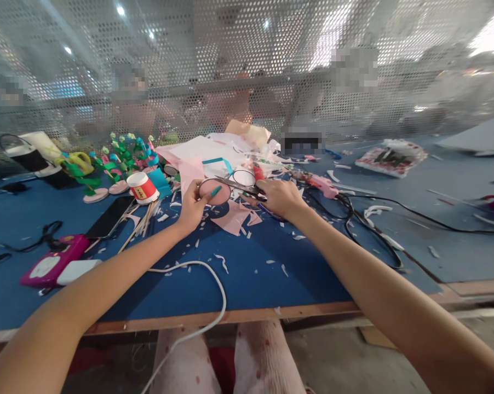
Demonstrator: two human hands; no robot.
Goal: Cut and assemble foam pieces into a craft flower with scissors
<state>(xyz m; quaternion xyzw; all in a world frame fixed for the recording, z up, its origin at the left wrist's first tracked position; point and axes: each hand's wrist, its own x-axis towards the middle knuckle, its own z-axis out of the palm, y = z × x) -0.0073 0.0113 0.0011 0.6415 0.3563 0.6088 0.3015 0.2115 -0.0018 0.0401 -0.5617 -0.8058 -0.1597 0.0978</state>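
Note:
My left hand point(191, 209) grips a round pink disc point(221, 192) by its left side, with the thumb and its teal nail lying over the face. In my right hand point(283, 198) is a pair of scissors point(242, 186), whose blades reach left to the disc's upper edge. Whether the blades are biting into the disc I cannot tell. Just behind the scissors lies a round white piece with a dark rim point(244, 175). Pink paper scraps point(233, 218) are on the table below the disc.
On the blue table point(239, 284), a red-and-white paper cup point(142, 189), green craft plants point(124, 156) and a phone point(110, 216) stand or lie left. A magenta power strip point(52, 260) is nearer. Behind is a paper heap point(208, 150); right, a pink glue gun point(323, 185) and black cables point(395, 200).

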